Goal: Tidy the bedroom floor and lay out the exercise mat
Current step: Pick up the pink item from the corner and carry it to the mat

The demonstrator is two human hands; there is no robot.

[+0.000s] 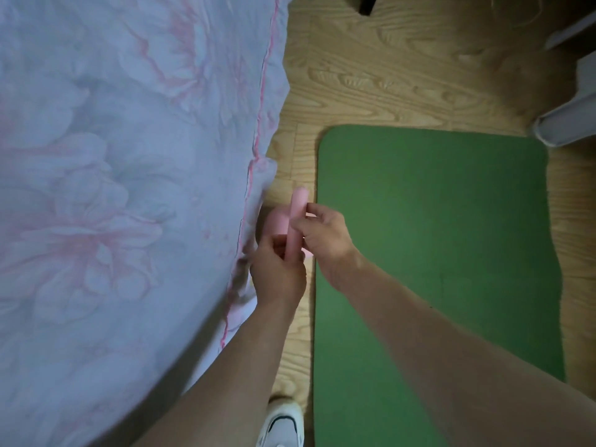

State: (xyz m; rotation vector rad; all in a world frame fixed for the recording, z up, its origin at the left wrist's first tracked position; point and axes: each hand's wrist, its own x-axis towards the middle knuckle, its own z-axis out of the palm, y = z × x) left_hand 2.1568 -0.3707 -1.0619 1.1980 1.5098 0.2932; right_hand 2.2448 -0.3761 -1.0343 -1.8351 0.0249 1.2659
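Observation:
A green exercise mat (pixel 435 246) lies flat and unrolled on the wooden floor (pixel 387 75), to the right of the bed. Over the strip of floor between bed and mat, both hands hold a pink band-like object (pixel 297 208). My left hand (pixel 279 269) grips its lower end. My right hand (pixel 325 235) pinches it near the middle. A rounder pink part (pixel 274 222) shows behind the left fingers; what it is I cannot tell.
A bed with a pale blue quilt printed with pink flowers (pixel 113 188) fills the left side. A white shoe (pixel 283 424) stands at the bottom edge. White objects (pixel 567 124) sit at the right edge, and a dark item (pixel 366 4) at the top.

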